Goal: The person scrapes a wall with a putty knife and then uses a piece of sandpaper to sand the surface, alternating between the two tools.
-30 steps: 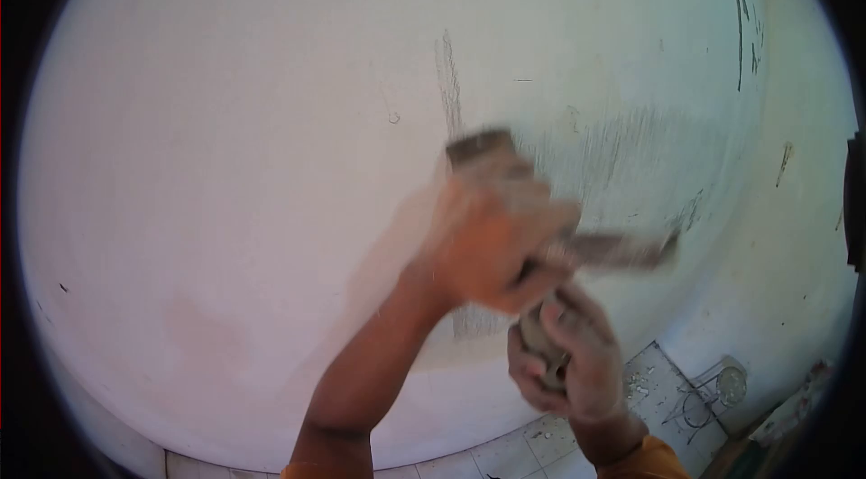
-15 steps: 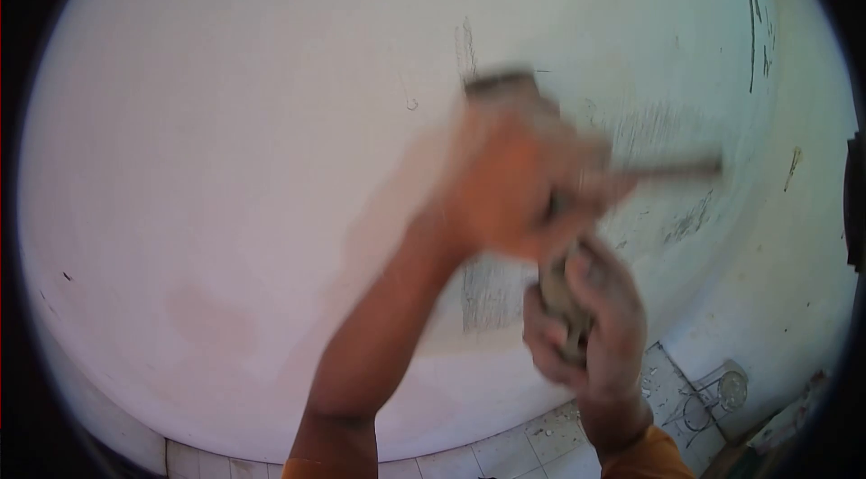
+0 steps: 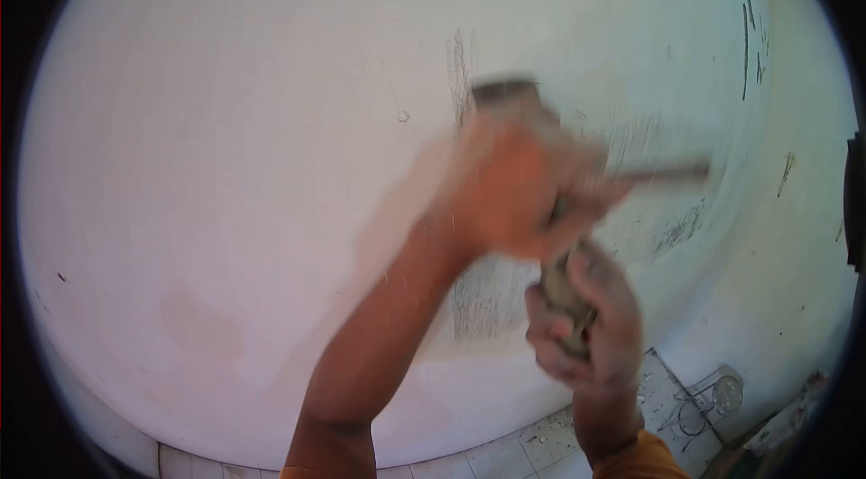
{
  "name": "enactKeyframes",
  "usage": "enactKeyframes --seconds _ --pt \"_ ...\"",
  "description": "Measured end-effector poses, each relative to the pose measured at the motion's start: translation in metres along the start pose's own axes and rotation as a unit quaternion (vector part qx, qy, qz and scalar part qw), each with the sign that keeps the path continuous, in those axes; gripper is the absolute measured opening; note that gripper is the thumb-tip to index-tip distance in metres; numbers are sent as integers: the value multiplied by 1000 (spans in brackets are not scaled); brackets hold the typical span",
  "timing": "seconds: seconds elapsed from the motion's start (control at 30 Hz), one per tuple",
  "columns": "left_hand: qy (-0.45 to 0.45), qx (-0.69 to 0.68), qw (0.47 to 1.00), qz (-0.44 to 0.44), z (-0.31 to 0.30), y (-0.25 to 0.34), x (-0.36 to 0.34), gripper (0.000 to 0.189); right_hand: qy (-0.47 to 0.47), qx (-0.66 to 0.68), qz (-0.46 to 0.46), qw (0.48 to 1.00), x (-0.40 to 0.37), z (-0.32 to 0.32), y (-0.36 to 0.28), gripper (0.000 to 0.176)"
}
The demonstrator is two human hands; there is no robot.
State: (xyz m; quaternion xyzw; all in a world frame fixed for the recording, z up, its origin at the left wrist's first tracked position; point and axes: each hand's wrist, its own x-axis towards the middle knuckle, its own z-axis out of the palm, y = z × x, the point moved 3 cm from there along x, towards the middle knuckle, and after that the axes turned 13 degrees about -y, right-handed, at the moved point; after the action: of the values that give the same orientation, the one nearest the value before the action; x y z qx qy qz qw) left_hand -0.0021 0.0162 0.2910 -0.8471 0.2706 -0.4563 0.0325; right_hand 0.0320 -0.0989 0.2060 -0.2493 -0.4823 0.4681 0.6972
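mostly blurred, left hand (image 3: 519, 199), tool (image 3: 557, 288) indistinct

Blurry left hand (image 3: 523, 195) and tool (image 3: 663, 175) (edges indistinct)

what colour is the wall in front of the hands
White wall, with patches of grey streaks; head view.

At five o'clock you had white floor tiles (image 3: 532, 450) strewn with pale chips (image 3: 651, 382), and a round wire stand (image 3: 715, 398) on them. Dark scratches (image 3: 746, 28) ran down the wall (image 3: 225, 118) at one o'clock, and a pinkish stain (image 3: 203, 321) sat at eight.
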Motion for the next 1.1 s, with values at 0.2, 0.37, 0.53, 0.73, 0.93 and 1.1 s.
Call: enactKeyframes --seconds 0.2,0.37,0.53,0.73,0.93,1.1 --pt "63 21 997 28 -6 1 8 18 2 -63 -5 998 2 6 -17 43" --pt "31 9 999 16 19 11 -17 19 23 -46 33 998 -19 -8 4 39" --pt "48 -8 999 -1 5 3 11 22 10 -62 20 998 -6 6 -29 35" --pt "29 4 999 -25 27 15 -20 21 15 -45 57 997 -20 -19 5 40" --pt "66 4 998 3 7 1 7 17 -7 -60 38 997 -3 -1 -26 41" --pt "51 19 998 29 13 6 -10 21 0 -62 52 997 -13 -6 -11 44"
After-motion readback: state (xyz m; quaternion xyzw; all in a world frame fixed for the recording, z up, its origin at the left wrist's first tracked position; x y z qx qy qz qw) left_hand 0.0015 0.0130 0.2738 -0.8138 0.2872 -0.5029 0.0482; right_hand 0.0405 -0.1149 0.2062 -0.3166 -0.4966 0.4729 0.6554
